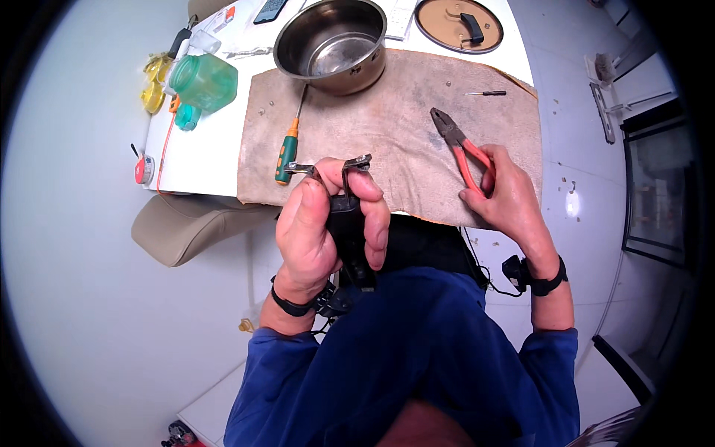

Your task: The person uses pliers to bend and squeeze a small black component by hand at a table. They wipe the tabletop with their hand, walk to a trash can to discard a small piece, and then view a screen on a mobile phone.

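Note:
My left hand (pixel 304 231) holds up a black handle (pixel 345 223) in front of the table's near edge. Two bent metal prongs stick out of its top, and the fingers wrap around its body. In my right hand (pixel 512 192) are combination pliers (pixel 452 135) with red grips; their dark jaws point away to the upper left, over the brown cloth mat (pixel 395 141). A green-and-orange screwdriver (pixel 287 155) lies just beyond my left hand, its shaft reaching toward a steel pot (pixel 365 73) on the mat's far edge.
A round brown lid (pixel 428 37) with a black handle piece lies at the back right. Nearer is a small thin screwdriver (pixel 491 93). A green plastic jar (pixel 208 83) lies at the left, beside yellow items (pixel 153 86). A beige chair (pixel 179 231) stands by the table's near-left edge.

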The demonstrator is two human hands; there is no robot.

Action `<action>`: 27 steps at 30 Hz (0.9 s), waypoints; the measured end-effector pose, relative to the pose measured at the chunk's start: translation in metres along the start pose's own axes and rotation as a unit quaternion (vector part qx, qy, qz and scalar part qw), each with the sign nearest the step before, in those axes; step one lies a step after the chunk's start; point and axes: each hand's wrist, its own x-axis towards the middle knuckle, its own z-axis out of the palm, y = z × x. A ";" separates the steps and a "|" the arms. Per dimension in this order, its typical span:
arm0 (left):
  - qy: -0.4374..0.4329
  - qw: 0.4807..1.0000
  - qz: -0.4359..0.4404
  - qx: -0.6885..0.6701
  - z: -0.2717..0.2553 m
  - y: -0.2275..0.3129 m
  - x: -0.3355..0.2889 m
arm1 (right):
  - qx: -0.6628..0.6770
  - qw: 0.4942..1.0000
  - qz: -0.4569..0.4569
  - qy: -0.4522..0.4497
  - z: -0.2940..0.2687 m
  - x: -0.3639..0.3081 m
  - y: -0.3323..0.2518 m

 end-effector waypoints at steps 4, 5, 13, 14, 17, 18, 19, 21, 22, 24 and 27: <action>-0.019 0.998 0.016 0.064 -0.010 -0.002 0.002 | -0.097 0.991 -0.086 0.037 -0.001 0.002 0.003; -0.020 0.998 0.016 0.061 -0.010 -0.001 0.002 | -0.100 0.991 -0.084 0.036 -0.004 0.003 0.002; -0.014 0.991 -0.004 0.131 -0.017 0.006 -0.002 | -0.256 0.963 -0.083 0.015 -0.019 0.008 -0.015; -0.014 0.992 -0.003 0.128 -0.017 0.005 -0.003 | -0.260 0.962 -0.083 0.014 -0.019 0.008 -0.014; -0.011 0.993 -0.008 0.117 -0.020 0.006 -0.004 | -0.266 0.957 -0.111 0.031 -0.018 0.009 -0.010; -0.015 0.993 -0.009 0.119 -0.021 0.006 -0.005 | -0.262 0.958 -0.109 0.035 -0.019 0.009 -0.010; -0.018 0.992 -0.010 0.122 -0.021 0.007 -0.005 | -0.259 0.959 -0.107 0.040 -0.019 0.009 -0.010; -0.011 0.992 -0.012 0.126 -0.020 0.008 -0.004 | -0.257 0.959 -0.110 0.050 -0.019 0.008 -0.009; -0.005 0.991 -0.016 0.134 -0.020 0.008 -0.004 | -0.252 0.959 -0.112 0.062 -0.019 0.008 -0.008; 0.005 0.992 -0.020 0.124 -0.021 0.006 -0.003 | -0.268 0.954 -0.116 0.069 -0.017 0.010 -0.004; 0.016 0.994 -0.018 0.108 -0.025 0.002 -0.001 | -0.298 0.942 -0.126 0.086 -0.013 0.010 0.000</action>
